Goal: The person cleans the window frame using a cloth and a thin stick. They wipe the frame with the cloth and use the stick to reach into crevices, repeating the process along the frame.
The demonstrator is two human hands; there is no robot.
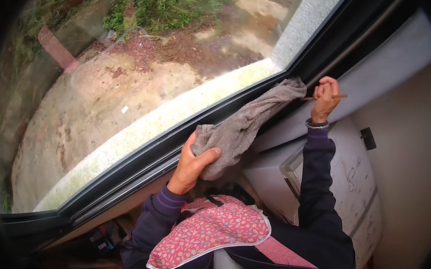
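A grey-brown cloth (pixel 247 124) stretches along the dark window frame (pixel 142 174), its far end bunched against the sill corner. My left hand (pixel 192 167) grips the near end, thumb on top and fingers hidden beneath. In my right hand (pixel 326 98) is a thin wooden stick (pixel 340 96), held in curled fingers. The stick's tip reaches the far end of the cloth; whether it goes into the fabric I cannot tell. A bracelet circles my right wrist.
Beyond the window glass (pixel 122 101) lie ground, leaves and green bushes. A white cabinet-like box (pixel 340 175) with dark marks stands at the right, below a pale ledge (pixel 373 81). My pink floral apron (pixel 213 231) hangs in front. Dark items (pixel 102 239) sit at lower left.
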